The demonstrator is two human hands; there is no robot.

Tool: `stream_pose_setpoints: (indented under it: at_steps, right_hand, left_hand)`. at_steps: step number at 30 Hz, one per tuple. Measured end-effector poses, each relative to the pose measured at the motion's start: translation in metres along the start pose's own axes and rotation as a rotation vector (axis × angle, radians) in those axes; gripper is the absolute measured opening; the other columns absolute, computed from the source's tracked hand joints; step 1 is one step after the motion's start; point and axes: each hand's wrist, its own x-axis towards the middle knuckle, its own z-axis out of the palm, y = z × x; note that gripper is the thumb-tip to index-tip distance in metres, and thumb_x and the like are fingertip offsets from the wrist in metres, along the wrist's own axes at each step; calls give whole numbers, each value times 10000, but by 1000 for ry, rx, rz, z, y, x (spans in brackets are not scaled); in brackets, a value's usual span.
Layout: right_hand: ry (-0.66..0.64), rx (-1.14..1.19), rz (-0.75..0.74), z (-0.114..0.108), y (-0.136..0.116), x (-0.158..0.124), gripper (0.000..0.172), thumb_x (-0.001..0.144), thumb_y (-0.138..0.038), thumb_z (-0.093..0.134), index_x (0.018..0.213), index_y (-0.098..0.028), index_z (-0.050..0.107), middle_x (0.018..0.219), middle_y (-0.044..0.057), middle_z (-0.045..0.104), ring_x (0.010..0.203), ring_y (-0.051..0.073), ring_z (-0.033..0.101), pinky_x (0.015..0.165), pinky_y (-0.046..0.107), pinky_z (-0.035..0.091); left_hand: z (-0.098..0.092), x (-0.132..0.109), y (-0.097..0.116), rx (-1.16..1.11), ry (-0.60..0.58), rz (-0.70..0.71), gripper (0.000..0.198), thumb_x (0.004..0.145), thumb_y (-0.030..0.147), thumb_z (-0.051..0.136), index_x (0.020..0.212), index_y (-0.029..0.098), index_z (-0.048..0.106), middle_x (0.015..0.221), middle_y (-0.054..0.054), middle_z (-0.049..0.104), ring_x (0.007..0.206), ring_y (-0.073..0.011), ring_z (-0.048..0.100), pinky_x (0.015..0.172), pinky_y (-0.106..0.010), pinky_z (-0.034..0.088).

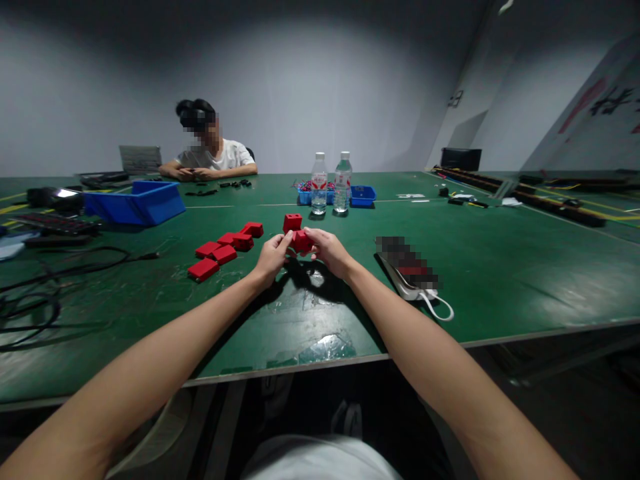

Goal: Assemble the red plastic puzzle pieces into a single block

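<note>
Between my two hands is a small red box, held a little above the green table. My left hand is closed on its left side, thumb on top. From the right, my right hand grips the same box with bent fingers. Just behind it stands another red box, its lower part hidden by the held one. To the left of my left hand several more red boxes lie in a loose cluster, the nearest red box at its front end.
Two water bottles stand beyond my hands, before small blue trays. A phone lies on a white device with a cable to the right. At left are a blue bin and black cables. Another person sits across.
</note>
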Motion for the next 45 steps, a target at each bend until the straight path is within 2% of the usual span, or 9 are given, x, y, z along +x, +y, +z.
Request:
stream_pose_setpoints:
  at_steps: [5, 10, 18, 21, 24, 28, 31, 39, 45]
  right_hand:
    - [-49, -94, -7, 0, 4, -3, 561, 645, -367, 778, 1135, -161, 599, 943, 57, 682, 724, 122, 595, 553, 211, 397]
    - [-132, -215, -44, -1, 3, -7, 481, 606, -355, 799, 1014, -138, 668, 932, 50, 685, 728, 117, 568, 614, 229, 393]
    - [-48, -225, -52, 0, -1, -8, 427, 611, -414, 776, 930, -156, 657, 893, 36, 676, 738, 132, 578, 593, 236, 353]
    - [-20, -218, -33, 1, -3, -9, 407, 632, -429, 760, 919, -165, 644, 907, 39, 673, 772, 142, 589, 615, 244, 360]
    - [2, -210, -16, 2, -3, -9, 400, 631, -417, 761, 912, -165, 630, 930, 44, 670, 798, 148, 592, 635, 254, 369]
    - [20, -208, -6, 1, -2, -8, 418, 628, -409, 765, 932, -160, 623, 974, 61, 673, 816, 157, 598, 633, 256, 372]
    - [21, -214, -6, 0, -1, -8, 435, 635, -421, 764, 952, -158, 626, 985, 70, 678, 817, 162, 605, 627, 256, 373]
    - [11, -235, -7, 2, -1, -9, 410, 654, -433, 755, 934, -156, 640, 962, 70, 690, 796, 157, 608, 601, 246, 371]
    - [-9, -247, 1, 1, 0, -9, 403, 668, -433, 748, 945, -157, 654, 957, 79, 690, 790, 160, 607, 604, 256, 365]
  left_hand:
    - [-7, 3, -1, 278, -6, 119, 383, 825, 480, 440, 915, 144, 601, 816, -54, 665, 705, -174, 590, 600, -264, 447]
    - [-16, 4, -1, 699, -115, 376, 351, 870, 336, 329, 929, 128, 606, 925, -105, 663, 836, -222, 601, 800, -348, 460]
    - [-38, 15, 18, 1106, -253, 533, 513, 951, 367, 167, 928, 157, 634, 993, -114, 659, 957, -223, 601, 851, -346, 455]
    - [-54, 22, 26, 1291, -79, 378, 486, 933, 403, 229, 1019, 163, 643, 1109, -128, 644, 1055, -264, 576, 895, -390, 442]
    - [-75, 27, 28, 1495, 90, 92, 505, 884, 469, 329, 1144, 130, 598, 1181, -197, 600, 1099, -353, 546, 876, -466, 441]
    - [-103, 31, 30, 1563, 156, -219, 662, 850, 569, 336, 1230, 65, 536, 1261, -276, 541, 1148, -421, 513, 892, -520, 423]
    - [-114, 33, 37, 1516, 71, -418, 714, 841, 635, 284, 1188, 88, 586, 1238, -276, 576, 1097, -430, 564, 845, -512, 451]
    - [-104, 29, 44, 1640, -151, -339, 619, 766, 630, 444, 1045, 131, 683, 1063, -231, 683, 943, -371, 658, 732, -387, 503]
    - [-95, 26, 35, 1623, -151, -216, 481, 726, 554, 544, 895, 136, 710, 997, -234, 697, 918, -378, 664, 766, -427, 502]
